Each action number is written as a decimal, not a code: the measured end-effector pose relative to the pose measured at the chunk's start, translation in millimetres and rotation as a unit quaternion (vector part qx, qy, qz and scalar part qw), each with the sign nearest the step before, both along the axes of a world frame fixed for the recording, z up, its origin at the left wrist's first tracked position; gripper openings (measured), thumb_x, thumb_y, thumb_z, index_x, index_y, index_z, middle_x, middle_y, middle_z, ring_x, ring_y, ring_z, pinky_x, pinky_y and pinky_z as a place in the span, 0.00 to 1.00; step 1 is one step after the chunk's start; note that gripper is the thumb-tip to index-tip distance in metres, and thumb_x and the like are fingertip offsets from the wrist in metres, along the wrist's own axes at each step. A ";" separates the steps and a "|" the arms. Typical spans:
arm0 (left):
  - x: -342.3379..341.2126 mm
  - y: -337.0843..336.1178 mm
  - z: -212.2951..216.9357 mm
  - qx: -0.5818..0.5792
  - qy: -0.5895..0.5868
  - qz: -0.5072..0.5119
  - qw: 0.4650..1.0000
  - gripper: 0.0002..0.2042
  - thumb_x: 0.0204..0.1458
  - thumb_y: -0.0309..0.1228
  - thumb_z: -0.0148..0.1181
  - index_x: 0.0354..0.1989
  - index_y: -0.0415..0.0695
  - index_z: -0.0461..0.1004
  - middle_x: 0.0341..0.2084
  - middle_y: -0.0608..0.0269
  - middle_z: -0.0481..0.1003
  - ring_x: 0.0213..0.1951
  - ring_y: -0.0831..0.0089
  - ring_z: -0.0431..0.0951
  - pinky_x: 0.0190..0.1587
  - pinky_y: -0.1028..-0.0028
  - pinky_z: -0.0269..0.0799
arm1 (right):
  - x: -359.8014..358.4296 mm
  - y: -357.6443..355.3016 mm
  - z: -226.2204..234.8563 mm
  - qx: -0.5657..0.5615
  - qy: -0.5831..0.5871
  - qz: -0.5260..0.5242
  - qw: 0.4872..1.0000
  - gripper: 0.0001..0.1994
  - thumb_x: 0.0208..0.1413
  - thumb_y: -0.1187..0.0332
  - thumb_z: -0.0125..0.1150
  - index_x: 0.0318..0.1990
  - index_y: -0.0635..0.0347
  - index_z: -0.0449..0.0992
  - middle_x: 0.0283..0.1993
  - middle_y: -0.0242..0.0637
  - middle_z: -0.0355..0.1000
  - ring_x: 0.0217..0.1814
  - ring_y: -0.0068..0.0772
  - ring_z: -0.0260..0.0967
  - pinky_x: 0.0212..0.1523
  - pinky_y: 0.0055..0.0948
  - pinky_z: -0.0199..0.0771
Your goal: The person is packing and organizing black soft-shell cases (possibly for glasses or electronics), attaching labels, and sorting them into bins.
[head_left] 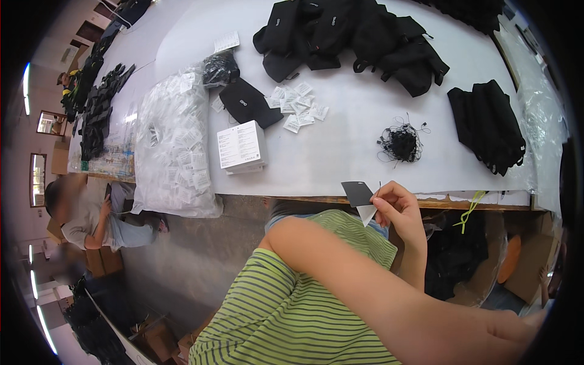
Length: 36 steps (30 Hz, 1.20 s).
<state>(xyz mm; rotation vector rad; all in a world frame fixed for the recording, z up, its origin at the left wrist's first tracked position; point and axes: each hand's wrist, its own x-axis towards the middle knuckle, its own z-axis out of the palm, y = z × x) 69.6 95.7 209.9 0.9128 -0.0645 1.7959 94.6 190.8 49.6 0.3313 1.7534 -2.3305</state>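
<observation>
Bare left forearm lay foremost, left hand cut off, state indiscernible; beyond, right hand pinched a black-and-white card.

The shirt is lime-green and dark-striped.

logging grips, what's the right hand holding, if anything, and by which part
The right hand pinches a black-and-white card by its right edge.
</observation>
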 end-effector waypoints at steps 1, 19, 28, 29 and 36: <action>1.2 1.3 0.7 -0.006 -0.007 -0.011 1.000 0.12 0.63 0.32 0.42 0.48 0.40 0.66 0.37 0.61 0.68 0.42 0.74 0.66 0.47 0.74 0.61 | 0.4 -1.5 0.1 -0.003 -0.001 0.002 1.000 0.04 0.57 0.72 0.59 0.34 0.62 0.72 0.23 0.27 0.69 0.21 0.13 0.64 0.20 0.14 0.61; -1.5 -6.0 -6.8 -0.070 -0.066 -0.040 0.995 0.09 0.61 0.31 0.46 0.44 0.40 0.68 0.31 0.63 0.70 0.36 0.75 0.72 0.42 0.75 0.69 | 0.6 -2.2 -3.6 0.017 -0.017 0.005 1.000 0.04 0.58 0.72 0.58 0.34 0.62 0.71 0.23 0.26 0.68 0.22 0.14 0.64 0.21 0.15 0.61; 16.4 -4.9 -22.3 -0.109 -0.048 0.023 0.993 0.09 0.59 0.31 0.48 0.43 0.40 0.70 0.33 0.61 0.72 0.37 0.74 0.73 0.42 0.75 0.70 | 6.2 -4.3 -10.3 0.033 -0.015 -0.001 0.999 0.04 0.57 0.72 0.58 0.34 0.62 0.72 0.23 0.28 0.68 0.21 0.14 0.64 0.21 0.14 0.61; 24.3 -2.7 -24.0 -0.114 -0.046 0.032 0.992 0.09 0.59 0.30 0.48 0.43 0.40 0.70 0.34 0.61 0.72 0.37 0.74 0.73 0.42 0.75 0.70 | 7.1 -5.9 -9.6 0.035 -0.013 -0.001 0.999 0.04 0.57 0.72 0.58 0.34 0.63 0.72 0.23 0.28 0.68 0.21 0.14 0.64 0.21 0.14 0.61; 30.4 11.0 -36.8 -0.145 -0.044 0.068 0.986 0.09 0.58 0.30 0.48 0.42 0.40 0.72 0.35 0.61 0.74 0.38 0.73 0.74 0.42 0.75 0.71 | 4.3 -11.4 -13.5 0.033 -0.021 -0.008 0.999 0.04 0.56 0.72 0.60 0.34 0.63 0.72 0.23 0.28 0.68 0.21 0.14 0.64 0.20 0.14 0.60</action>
